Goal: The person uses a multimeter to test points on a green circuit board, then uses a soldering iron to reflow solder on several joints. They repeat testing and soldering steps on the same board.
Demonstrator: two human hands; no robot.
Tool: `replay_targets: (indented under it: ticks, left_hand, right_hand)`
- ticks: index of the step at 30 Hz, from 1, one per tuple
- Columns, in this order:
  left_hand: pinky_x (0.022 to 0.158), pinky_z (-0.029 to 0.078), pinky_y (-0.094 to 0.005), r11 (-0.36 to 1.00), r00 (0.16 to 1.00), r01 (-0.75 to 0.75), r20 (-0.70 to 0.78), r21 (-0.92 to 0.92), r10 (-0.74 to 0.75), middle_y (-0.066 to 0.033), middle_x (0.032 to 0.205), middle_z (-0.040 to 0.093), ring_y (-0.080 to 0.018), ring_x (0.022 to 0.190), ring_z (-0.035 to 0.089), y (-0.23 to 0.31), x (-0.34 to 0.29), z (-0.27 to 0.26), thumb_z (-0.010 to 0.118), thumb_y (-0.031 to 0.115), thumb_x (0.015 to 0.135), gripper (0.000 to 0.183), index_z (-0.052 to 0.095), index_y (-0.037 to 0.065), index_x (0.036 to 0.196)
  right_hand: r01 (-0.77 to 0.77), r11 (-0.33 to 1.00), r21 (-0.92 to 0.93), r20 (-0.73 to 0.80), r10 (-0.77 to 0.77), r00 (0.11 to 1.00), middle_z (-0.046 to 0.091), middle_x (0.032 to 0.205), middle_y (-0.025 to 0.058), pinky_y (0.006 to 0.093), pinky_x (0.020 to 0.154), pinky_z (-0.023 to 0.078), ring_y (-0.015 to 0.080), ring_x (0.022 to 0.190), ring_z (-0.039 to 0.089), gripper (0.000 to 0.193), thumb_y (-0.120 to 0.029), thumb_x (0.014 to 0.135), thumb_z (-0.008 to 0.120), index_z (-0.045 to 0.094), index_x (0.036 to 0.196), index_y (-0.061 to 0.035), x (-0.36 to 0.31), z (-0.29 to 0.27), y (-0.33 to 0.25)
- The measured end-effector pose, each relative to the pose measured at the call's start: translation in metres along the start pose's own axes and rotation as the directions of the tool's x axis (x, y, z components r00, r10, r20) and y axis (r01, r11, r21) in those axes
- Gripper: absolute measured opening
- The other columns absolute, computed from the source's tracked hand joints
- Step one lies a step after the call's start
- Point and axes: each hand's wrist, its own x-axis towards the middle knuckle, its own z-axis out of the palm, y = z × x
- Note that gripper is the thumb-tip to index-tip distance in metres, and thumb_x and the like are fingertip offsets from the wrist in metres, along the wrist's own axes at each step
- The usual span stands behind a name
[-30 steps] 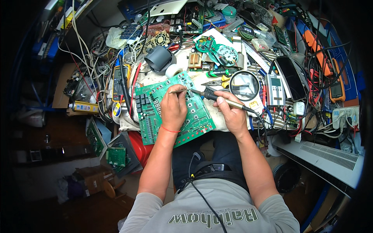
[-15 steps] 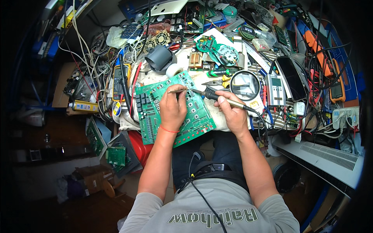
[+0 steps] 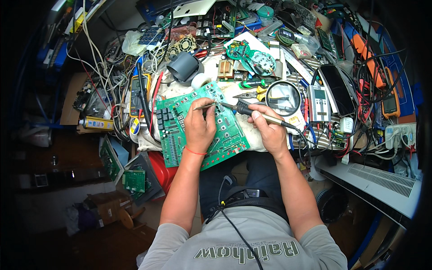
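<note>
A large green circuit board with black relays, push buttons and a digit display lies tilted across the bench's near edge. Over it, my left hand is closed in a pinch on thin metal tweezers, whose tips point right toward the board's upper part. My right hand grips a soldering iron with a dark and tan handle and a trailing cable. The iron's tip meets the area by the tweezer tips; whether they touch is too small to tell.
Beyond the board stand a grey cup-like holder and a white tape roll. Pliers, a round magnifier and a grey meter lie to the right. A yellow multimeter and cables crowd the left.
Hardly anything differs. The tweezers and iron tip have shifted very slightly over the same spot on the board; both hands keep their grips.
</note>
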Motion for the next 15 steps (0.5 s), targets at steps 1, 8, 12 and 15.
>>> replay_targets:
  ticks: [1,8,12,15]
  left_hand:
    - [0.079,0.061,-0.0364,1.0,1.0,0.0,-0.005,-0.002,0.0,-0.0173,0.105,0.071,-0.0306,0.09,0.074,-0.0001,-0.0001,0.0001,0.072,-0.008,0.095,0.021,0.063,-0.002,0.113]
    - [0.08,0.061,-0.0352,0.997,0.999,-0.038,0.025,0.069,0.037,-0.0145,0.105,0.073,-0.027,0.09,0.076,-0.0018,0.0012,-0.0013,0.073,-0.005,0.096,0.021,0.064,-0.001,0.114]
    - [0.078,0.06,-0.0395,0.996,0.998,-0.048,0.034,0.073,0.046,-0.0174,0.105,0.071,-0.0343,0.089,0.073,-0.0015,0.0026,-0.0008,0.072,-0.007,0.094,0.023,0.063,0.0,0.113]
    - [0.077,0.059,-0.0406,0.994,0.997,-0.064,0.037,0.088,0.061,-0.0173,0.104,0.071,-0.036,0.089,0.073,-0.0012,0.0031,-0.0002,0.072,-0.007,0.093,0.023,0.062,0.001,0.112]
  right_hand:
    - [-0.002,1.0,-0.002,0.0,0.002,1.0,0.077,0.095,0.0079,0.0275,0.084,0.056,0.013,0.091,0.072,0.033,-0.023,0.108,0.066,0.071,0.129,0.0016,0.0003,0.0,0.0]
    - [-0.019,1.0,0.006,0.0,0.019,1.0,0.077,0.094,0.0072,0.0266,0.083,0.055,0.0117,0.088,0.07,0.032,-0.022,0.108,0.066,0.072,0.129,0.0012,0.0011,-0.0014,0.0001]
    - [0.014,1.0,0.014,-0.012,-0.014,1.0,0.076,0.092,0.0064,0.0261,0.077,0.054,0.0098,0.081,0.065,0.036,-0.027,0.108,0.064,0.071,0.129,0.0017,0.0016,0.0016,0.0017]
    - [0.002,1.0,0.009,-0.005,-0.002,1.0,0.076,0.092,0.0065,0.0264,0.079,0.054,0.0105,0.084,0.067,0.035,-0.025,0.108,0.065,0.071,0.129,0.0018,0.0019,0.0004,0.0013]
